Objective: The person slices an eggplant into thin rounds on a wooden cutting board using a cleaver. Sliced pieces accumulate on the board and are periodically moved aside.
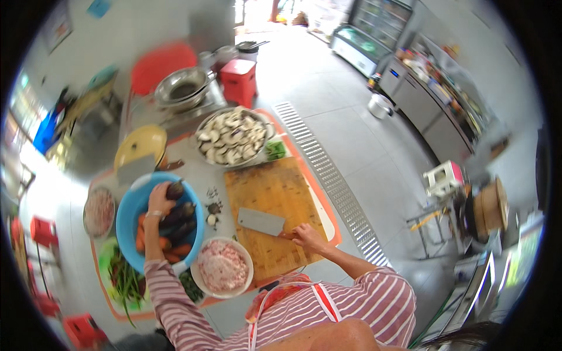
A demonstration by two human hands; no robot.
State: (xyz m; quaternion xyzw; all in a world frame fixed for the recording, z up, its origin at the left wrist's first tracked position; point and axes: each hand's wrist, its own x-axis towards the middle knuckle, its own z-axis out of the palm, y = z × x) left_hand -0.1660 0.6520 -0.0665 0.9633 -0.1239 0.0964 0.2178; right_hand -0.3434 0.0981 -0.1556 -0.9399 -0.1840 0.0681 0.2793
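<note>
My left hand [160, 199] is over the blue plastic basin [123, 228], its fingers closed around a dark eggplant [175, 190]. More eggplants [181, 232] and several carrots [178, 251] lie in the basin below it. My right hand [306, 237] has its fingers on the handle of a cleaver [262, 222], which lies flat on the wooden cutting board [272, 186]. A large metal bowl of cut, pale eggplant pieces [231, 136] stands behind the board. A white bowl of minced meat [223, 268] is at the board's near left corner.
Garlic [212, 219] lies between basin and board. Green vegetables [127, 281] and a second dish of minced meat [99, 212] are at the left. Another cleaver [136, 170] rests by a yellow lid [141, 145]. Metal bowls [182, 87] and a red stool [238, 79] stand farther back.
</note>
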